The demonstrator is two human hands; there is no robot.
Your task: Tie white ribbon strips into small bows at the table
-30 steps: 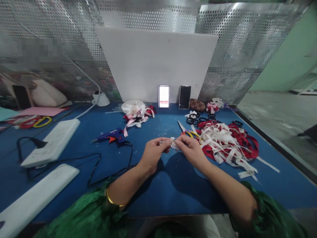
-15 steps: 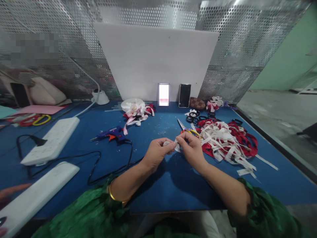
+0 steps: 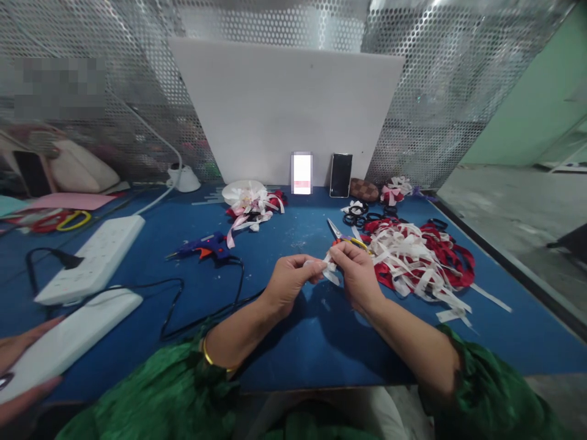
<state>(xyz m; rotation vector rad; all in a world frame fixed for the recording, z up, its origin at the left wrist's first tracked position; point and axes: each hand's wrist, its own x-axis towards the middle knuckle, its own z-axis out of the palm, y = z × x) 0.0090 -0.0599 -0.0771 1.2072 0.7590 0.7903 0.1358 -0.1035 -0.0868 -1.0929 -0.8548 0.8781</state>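
Note:
Above the blue table (image 3: 284, 342), my left hand (image 3: 290, 282) and my right hand (image 3: 356, 275) meet and pinch a small folded piece of white ribbon (image 3: 328, 270) between thumbs and fingers. Both hands are closed on it. Scissors (image 3: 345, 238) with yellow and orange handles lie just behind my right hand. To the right of that hand spreads a heap of white and red ribbon strips (image 3: 419, 263).
A blue glue gun (image 3: 204, 247) with a black cord lies to the left, near two white power strips (image 3: 94, 256). Finished ribbon bows (image 3: 252, 205), two phones (image 3: 342, 175) and black hair ties (image 3: 362, 215) sit at the back. Another person's fingers (image 3: 21, 366) show at the lower left edge.
My hands have stayed together on the white ribbon piece, working it slightly. Another person's fingers have come into view at the lower left, by the near power strip.

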